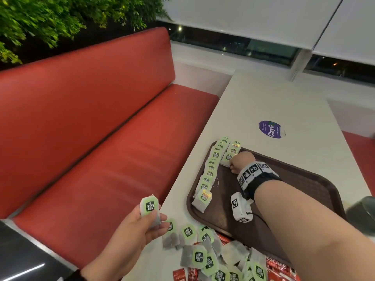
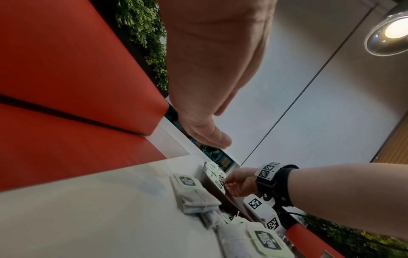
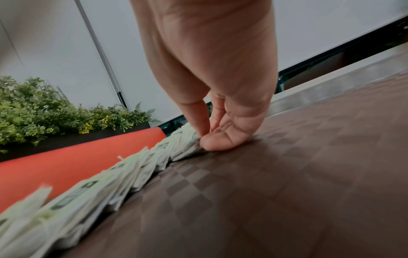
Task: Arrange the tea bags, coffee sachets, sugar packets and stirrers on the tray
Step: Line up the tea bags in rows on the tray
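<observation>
Paper-light and limp, the tea bags will crumple if squeezed; by my judgement each is best taken by its stiff green tag or at the top edge, lifted clear so the string does not drag a neighbour.

Right hand (image 1: pixel 241 161) is on the brown tray (image 1: pixel 304 191), near its far left corner. Its grip is narrow: thumb and fingertips (image 3: pixel 212 143) pinch the lower edge of a tea bag (image 1: pixel 226 159) at the head of a short second row, pressing it down onto the tray floor.

Left hand (image 1: pixel 140 224) hovers off the worktop's (image 1: pixel 274 102) left edge, its grip closed on one spare bag (image 1: pixel 149 207) held upright by the body, tag on top.

Counts, as far as they can be made:
- First row (image 1: pixel 211 171), overlapped like shingles along the tray's left edge: roughly twelve bags; the overlap hides the exact number.
- Second row: about three.
- Loose pile (image 1: pixel 205 252) on the worktop at the tray's near left corner: at least ten bags, partly cut off by the frame.
- Red coffee sachets (image 1: pixel 276 268) under and beside that pile: several, uncountable.
- Sugar packets and stirrers: none visible.

A purple sticker (image 1: pixel 271 129) lies beyond the tray.
</observation>
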A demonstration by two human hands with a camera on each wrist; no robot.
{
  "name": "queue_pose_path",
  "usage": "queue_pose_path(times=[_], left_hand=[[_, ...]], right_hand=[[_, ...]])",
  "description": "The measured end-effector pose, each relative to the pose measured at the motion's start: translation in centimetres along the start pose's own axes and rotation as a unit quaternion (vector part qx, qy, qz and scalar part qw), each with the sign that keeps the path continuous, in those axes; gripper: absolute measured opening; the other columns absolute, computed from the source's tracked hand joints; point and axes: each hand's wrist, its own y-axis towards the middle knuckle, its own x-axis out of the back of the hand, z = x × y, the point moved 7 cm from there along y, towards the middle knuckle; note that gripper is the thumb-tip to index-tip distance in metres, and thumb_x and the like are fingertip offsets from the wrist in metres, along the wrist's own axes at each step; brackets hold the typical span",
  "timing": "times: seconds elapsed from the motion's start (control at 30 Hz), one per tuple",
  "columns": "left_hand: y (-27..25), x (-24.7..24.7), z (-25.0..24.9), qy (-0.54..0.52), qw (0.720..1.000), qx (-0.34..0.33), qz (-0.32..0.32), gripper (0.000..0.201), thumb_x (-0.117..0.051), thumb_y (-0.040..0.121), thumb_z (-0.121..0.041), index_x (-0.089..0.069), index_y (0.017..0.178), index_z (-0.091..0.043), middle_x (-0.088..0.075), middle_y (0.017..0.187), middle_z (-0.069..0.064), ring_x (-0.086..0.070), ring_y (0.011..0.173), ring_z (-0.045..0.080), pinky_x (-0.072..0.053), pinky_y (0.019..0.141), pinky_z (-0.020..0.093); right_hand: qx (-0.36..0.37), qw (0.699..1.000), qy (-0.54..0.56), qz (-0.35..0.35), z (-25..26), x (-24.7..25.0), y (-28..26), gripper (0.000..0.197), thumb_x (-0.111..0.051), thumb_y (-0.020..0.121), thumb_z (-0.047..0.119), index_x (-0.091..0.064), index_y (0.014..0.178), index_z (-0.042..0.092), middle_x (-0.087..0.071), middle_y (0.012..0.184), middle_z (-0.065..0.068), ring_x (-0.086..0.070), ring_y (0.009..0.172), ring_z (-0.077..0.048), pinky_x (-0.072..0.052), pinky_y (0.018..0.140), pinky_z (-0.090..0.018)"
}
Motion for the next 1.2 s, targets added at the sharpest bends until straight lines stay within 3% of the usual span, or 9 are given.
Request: queue_pose_path(times=[0.1, 0.27, 0.37, 0.57, 0.73, 0.87, 1.03, 1.13, 1.2], left_hand=[[-0.1, -0.1, 0.0, 0.005, 1.0, 0.001, 0.004, 0.015, -0.047, 0.096, -0.004, -0.056, 0.108, -0.002, -0.063, 0.087, 0.019, -0.066, 0.074, 0.028, -0.057, 0.057, 0.024], [-0.5, -0.3, 0.1, 0.004, 1.0, 0.012, 0.014, 0.022, -0.04, 0.096, 0.002, -0.057, 0.109, -0.002, -0.065, 0.087, 0.02, -0.068, 0.079, 0.031, -0.058, 0.066, 0.03], [-1.1, -1.3, -0.2, 0.006, 0.999, 0.019, 0.034, 0.024, -0.036, 0.098, 0.0, -0.057, 0.111, -0.004, -0.069, 0.09, 0.02, -0.07, 0.083, 0.031, -0.059, 0.072, 0.032], [-2.2, -4.4, -0.4, 0.046, 0.995, 0.021, 0.089, 0.024, -0.037, 0.1, -0.005, -0.055, 0.115, -0.011, -0.071, 0.093, 0.012, -0.07, 0.086, 0.026, -0.058, 0.072, 0.028], [-3.3, -7.2, -0.3, 0.071, 0.987, 0.021, 0.145, 0.028, -0.038, 0.1, -0.003, -0.054, 0.118, -0.017, -0.067, 0.113, 0.013, -0.068, 0.089, 0.027, -0.057, 0.074, 0.028], [-3.5, -8.4, 0.3, 0.091, 0.983, 0.033, 0.157, 0.026, -0.041, 0.099, -0.004, -0.053, 0.12, -0.013, -0.067, 0.113, 0.012, -0.069, 0.09, 0.025, -0.057, 0.076, 0.028], [-3.2, -8.0, 0.5, 0.122, 0.981, 0.033, 0.146, 0.031, -0.059, 0.092, -0.013, -0.051, 0.121, -0.022, -0.054, 0.127, -0.003, -0.055, 0.118, 0.016, -0.052, 0.087, 0.025], [-3.3, -6.7, 0.2, 0.123, 0.984, 0.03, 0.125, 0.044, -0.069, 0.076, -0.023, -0.053, 0.117, -0.023, -0.054, 0.124, -0.003, -0.056, 0.115, 0.016, -0.05, 0.089, 0.025], [-3.4, -5.6, 0.1, 0.122, 0.987, 0.029, 0.102, 0.029, -0.068, 0.086, -0.018, -0.057, 0.113, -0.017, -0.057, 0.122, 0.004, -0.061, 0.109, 0.019, -0.052, 0.086, 0.026]], right_hand=[[-0.002, 1.0, -0.006, -0.012, -0.4, 0.1, 0.9, 0.013, -0.052, 0.093, 0.008, -0.057, 0.084, 0.0, -0.064, 0.074, -0.014, -0.062, 0.064, -0.026, -0.056, 0.086, -0.039], [0.054, 0.994, -0.066, -0.062, 0.2, 1.6, -0.7, 0.012, -0.053, 0.089, 0.006, -0.062, 0.091, -0.002, -0.07, 0.087, -0.019, -0.07, 0.082, -0.032, -0.058, 0.081, -0.044], [0.173, 0.972, -0.09, -0.131, 1.3, 2.7, -4.4, 0.014, -0.055, 0.085, 0.01, -0.064, 0.094, 0.004, -0.069, 0.092, -0.014, -0.066, 0.089, -0.031, -0.055, 0.082, -0.038], [0.37, 0.924, -0.054, 0.081, 0.8, -2.2, -20.6, 0.006, -0.072, 0.081, 0.023, -0.068, 0.079, 0.027, -0.068, 0.078, 0.013, -0.061, 0.073, 0.0, -0.045, 0.07, -0.013], [0.351, 0.919, 0.007, 0.181, -2.7, -5.1, -25.9, 0.006, -0.072, 0.081, 0.013, -0.07, 0.085, 0.018, -0.064, 0.066, 0.009, -0.059, 0.058, -0.002, -0.05, 0.064, -0.02], [0.346, 0.927, 0.055, 0.13, -3.7, -3.8, -26.0, 0.026, -0.072, 0.079, 0.004, -0.064, 0.069, 0.026, -0.057, 0.063, 0.011, -0.052, 0.054, -0.002, -0.046, 0.06, -0.018], [0.342, 0.933, 0.047, 0.096, -3.4, -0.8, -24.3, 0.018, -0.07, 0.083, 0.014, -0.061, 0.068, 0.015, -0.051, 0.063, 0.003, -0.044, 0.059, -0.008, -0.04, 0.061, -0.023], [0.304, 0.946, 0.105, 0.042, -2.5, 1.8, -20.1, 0.019, -0.069, 0.085, 0.014, -0.061, 0.069, 0.018, -0.055, 0.059, 0.006, -0.047, 0.051, -0.006, -0.039, 0.055, -0.02], [0.27, 0.957, 0.111, -0.001, -1.7, 3.1, -16.8, 0.017, -0.068, 0.085, 0.01, -0.061, 0.071, 0.016, -0.058, 0.058, 0.005, -0.047, 0.045, -0.002, -0.037, 0.049, -0.017]])
